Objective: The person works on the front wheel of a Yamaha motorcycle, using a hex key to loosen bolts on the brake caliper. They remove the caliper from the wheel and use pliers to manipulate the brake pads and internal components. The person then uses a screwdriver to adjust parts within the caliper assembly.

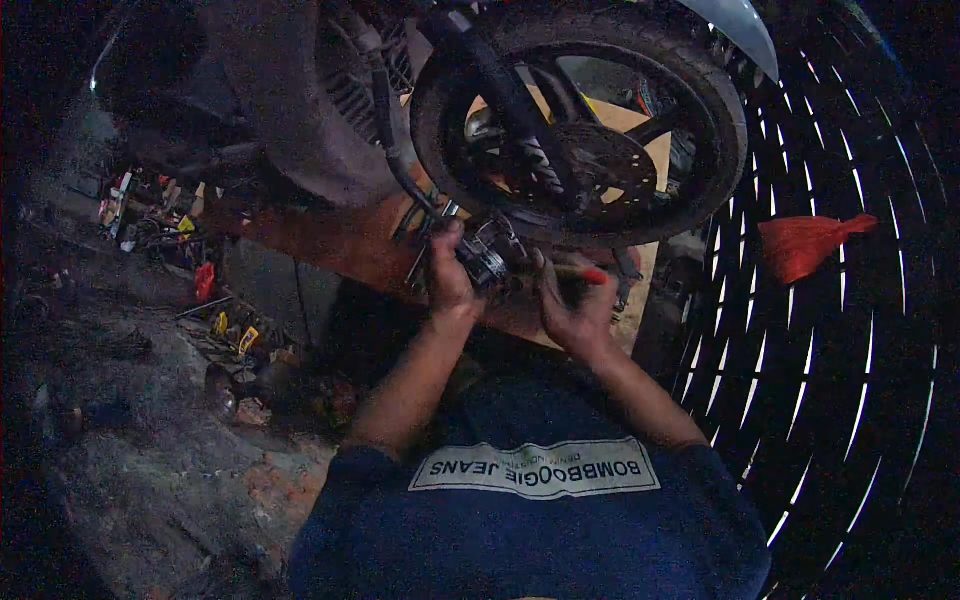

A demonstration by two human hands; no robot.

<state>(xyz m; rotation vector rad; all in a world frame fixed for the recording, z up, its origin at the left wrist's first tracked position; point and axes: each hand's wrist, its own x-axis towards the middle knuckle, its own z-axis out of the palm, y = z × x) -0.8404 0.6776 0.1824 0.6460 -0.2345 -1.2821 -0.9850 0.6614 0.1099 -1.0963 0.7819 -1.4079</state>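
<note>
In front of me, at the near edge of a wooden bench [340, 240], my left hand [450, 275] is closed round a small dark metal part [485, 258] with a shiny rounded body and thin wires or rods. The light is dim, and its exact kind is hard to make out. Just to the right, my right hand [578, 318] grips a slim tool with a red end [594, 275]. The tool points left toward the metal part; whether they touch I cannot tell.
Beyond my hands stands a motorcycle front wheel [728, 150] with a brake disc [638, 178]. A red funnel-shaped object [805, 247] is at the right, against dark slats [790, 400]. Small tools and scraps [150, 215] clutter the left, above a dirty floor [190, 480].
</note>
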